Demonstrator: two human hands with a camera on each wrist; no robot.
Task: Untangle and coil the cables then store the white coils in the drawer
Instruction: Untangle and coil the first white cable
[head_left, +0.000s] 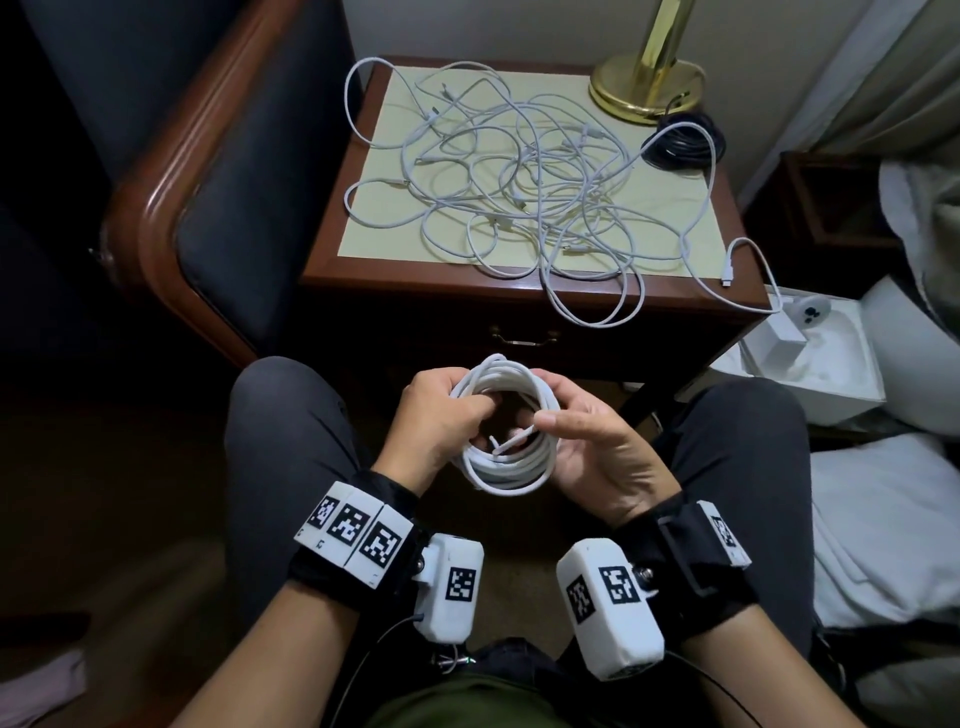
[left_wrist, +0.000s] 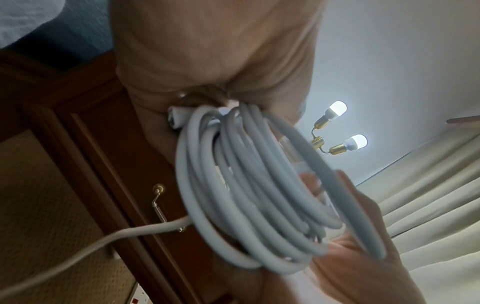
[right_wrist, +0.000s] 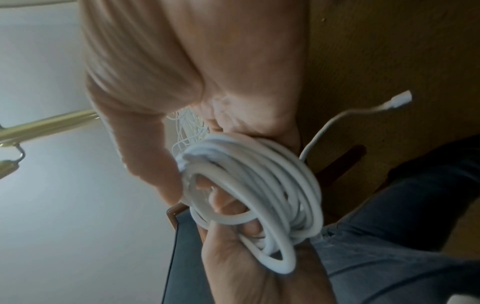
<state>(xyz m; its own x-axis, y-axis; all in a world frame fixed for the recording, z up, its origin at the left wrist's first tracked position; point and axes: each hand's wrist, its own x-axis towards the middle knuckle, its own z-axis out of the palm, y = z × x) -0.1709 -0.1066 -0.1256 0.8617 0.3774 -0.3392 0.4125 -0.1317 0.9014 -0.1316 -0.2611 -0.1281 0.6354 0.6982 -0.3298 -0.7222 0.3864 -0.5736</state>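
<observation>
Both hands are on one white cable coil (head_left: 503, 427), held over the lap just in front of the nightstand (head_left: 530, 291). The left hand (head_left: 435, 422) has its fingers curled through the middle of the coil, gripping the left side. The right hand (head_left: 597, 449) cups the right side from below, with thumb and forefinger pinching the loose cable end (head_left: 511, 441) across the centre.

Further back, a big tangle of white cables (head_left: 524, 176) is spread over the nightstand surface, a few loops hanging over the near edge. A coiled black cable (head_left: 681, 143) sits at the far right, next to the brass lamp base (head_left: 647, 91). The drawer (head_left: 524, 338) under the top is closed.

The head view doesn't show the lit lamp bulbs (left_wrist: 337, 109); only the left wrist view catches those, plus the drawer handle (left_wrist: 159, 202) behind the coil (left_wrist: 249, 195). The right wrist view shows the left fingers (right_wrist: 228, 202) poking through the coil (right_wrist: 255, 197), and a plug (right_wrist: 401, 99) dangling off to the right.
</observation>
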